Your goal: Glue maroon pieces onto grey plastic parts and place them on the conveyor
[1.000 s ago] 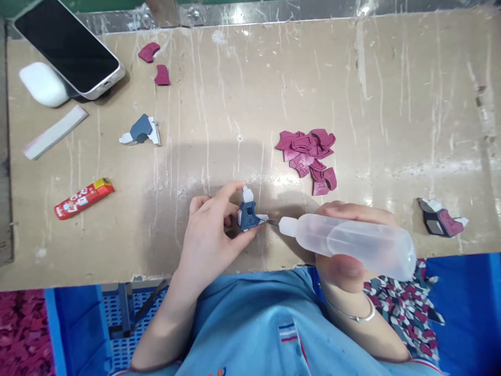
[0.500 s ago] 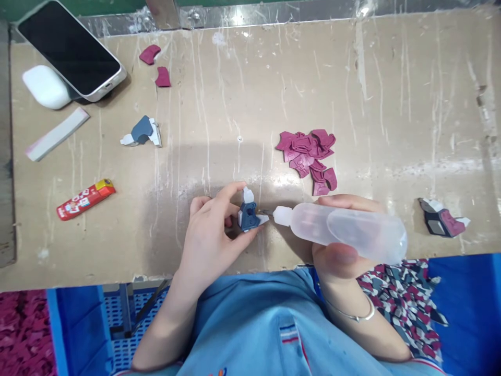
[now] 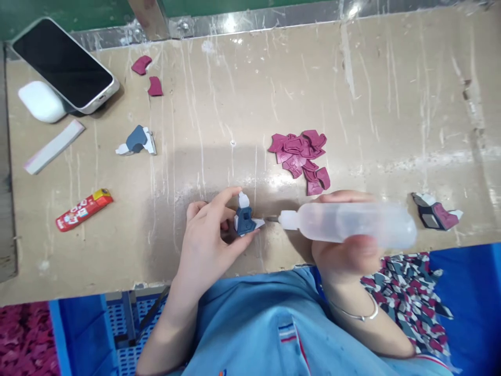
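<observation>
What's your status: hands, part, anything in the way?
Left hand holds blue-white part. Right hand holds squeeze bottle, nozzle at part's white tip, contact unclear. Maroon pieces lie clear of nozzle.

light blue shirt (image 3: 242, 324), silvery bracelet (image 3: 362, 317)

The bottle (image 3: 332, 222) partly hides the right grip (image 3: 340, 258).

Bottle (image 3: 324, 224) is smooth, cloudy plastic with a metal-looking tip (image 3: 272, 219). Held part (image 3: 245, 223) looks like matt plastic. Phone (image 3: 62, 62) screen's super glossy, bench (image 3: 219, 109) kinda shiny but streaky, rail (image 3: 250, 20) scuffed metal, bangle (image 3: 354, 316) shiny metal, shirt (image 3: 254, 324) matt cloth.
</observation>
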### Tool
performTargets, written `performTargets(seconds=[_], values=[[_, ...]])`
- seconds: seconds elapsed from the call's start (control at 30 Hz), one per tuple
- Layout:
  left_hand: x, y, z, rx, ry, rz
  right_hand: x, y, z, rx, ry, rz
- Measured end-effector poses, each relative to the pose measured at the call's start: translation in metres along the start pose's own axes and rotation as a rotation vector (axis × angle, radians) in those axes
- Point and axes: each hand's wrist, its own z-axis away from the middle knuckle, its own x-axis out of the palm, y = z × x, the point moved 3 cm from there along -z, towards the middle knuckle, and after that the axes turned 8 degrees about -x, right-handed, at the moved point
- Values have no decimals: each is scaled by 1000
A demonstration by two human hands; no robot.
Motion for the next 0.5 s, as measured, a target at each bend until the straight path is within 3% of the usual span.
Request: performTargets(seconds=[0.07, 0.17, 0.23, 0.3, 0.33, 0.4, 0.5], values=[[-1, 1, -1, -13, -9, -11, -9, 12, -12, 282, 4, -309], [-4, 2, -3, -47, -38, -39, -30, 35, -34, 733, -97, -872], [-5, 2, -3, -68, -45, -49, -47, 48, -47, 890, -80, -1204], [-4, 1, -3, -84, -35, -47, -61, 57, -55, 882, -71, -1362], [-4, 1, -2, -95, -34, -46, -65, 58, -56, 821, -75, -1338], [-3, 2, -1, -122, -31, -46, -68, 54, -53, 632, -158, -1070], [-2, 5, -2, -140, -59, -58, -61, 34, -43, 313, -380, -417]])
